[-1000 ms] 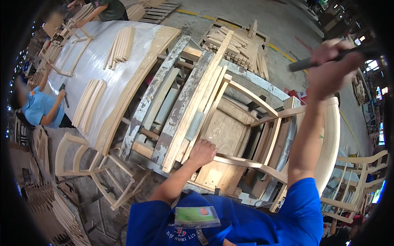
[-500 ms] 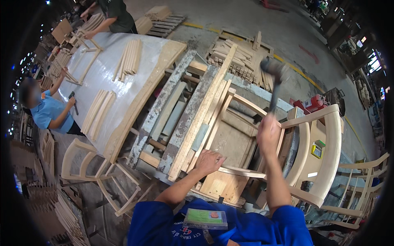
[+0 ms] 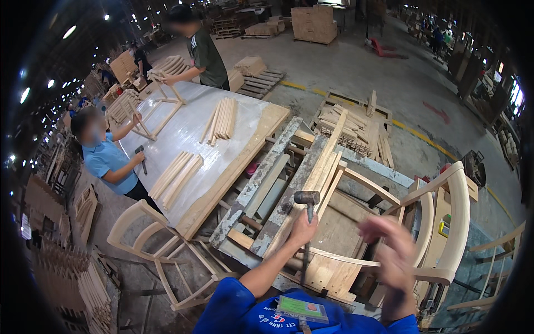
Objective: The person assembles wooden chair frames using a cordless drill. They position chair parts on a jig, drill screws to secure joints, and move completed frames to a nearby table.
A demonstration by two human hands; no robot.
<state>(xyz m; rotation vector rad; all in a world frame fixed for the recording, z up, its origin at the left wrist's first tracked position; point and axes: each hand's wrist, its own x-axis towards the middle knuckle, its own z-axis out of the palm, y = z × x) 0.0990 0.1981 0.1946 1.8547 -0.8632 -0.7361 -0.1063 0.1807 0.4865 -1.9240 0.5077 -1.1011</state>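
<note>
My left hand (image 3: 304, 228) is closed round the handle of a mallet with a dark head (image 3: 307, 197), held upright over the near left edge of the work. A pale wooden chair frame (image 3: 356, 181) lies on its side on a metal bench (image 3: 289, 220), its curved back (image 3: 457, 209) to the right. My right hand (image 3: 387, 239) is raised over the chair's near rail, blurred by motion, its fingers loosely stretched out and nothing seen in them. Long wooden strips (image 3: 328, 170) lie along the chair's left side.
At left a sheet-covered table (image 3: 183, 131) carries bundles of wooden slats (image 3: 177, 175). Two people work there, one in light blue (image 3: 114, 161) holding a mallet. Another chair (image 3: 161, 250) stands near left. A pallet of wood pieces (image 3: 347, 131) lies beyond the bench.
The mallet has passed from my right hand to my left. My right hand has dropped nearer and is empty as far as seen. The view has shifted, showing more of the hall.
</note>
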